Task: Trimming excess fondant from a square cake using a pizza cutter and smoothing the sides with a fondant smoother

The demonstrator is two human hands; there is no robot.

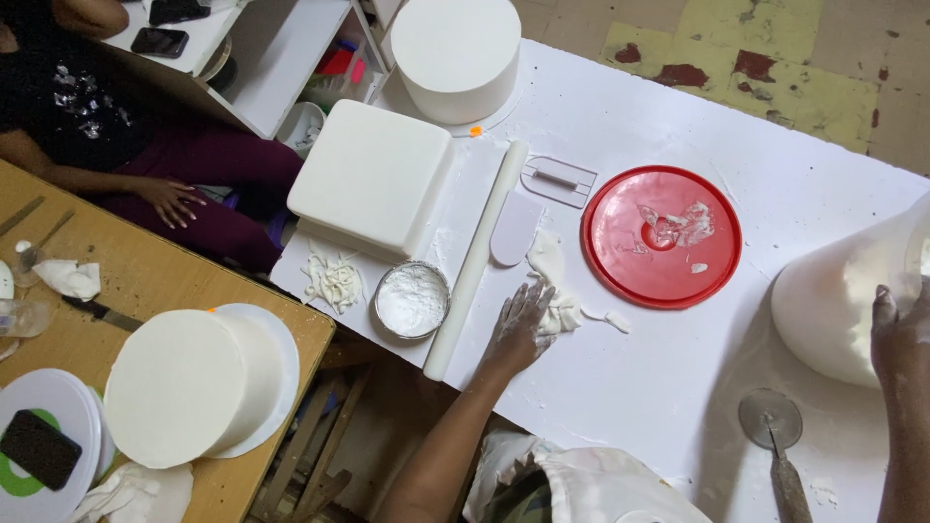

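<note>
Beside the round red plastic lid [662, 235] smeared with white, the long rolling pin [476, 260], soft fondant scraps [562, 308] and square fondant-covered cake [368, 174] are all white.

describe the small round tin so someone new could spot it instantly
Start at the white table and find the square white cake near its left end. Just below that cake, left of the long white rolling pin, sits the tin. It is the only shiny metal-rimmed round dish there, filled with white powder, far smaller than the red lid.

I see open table [659, 378] between my two hands; the rolling pin [475, 261] and red lid [662, 235] fence it in
</note>
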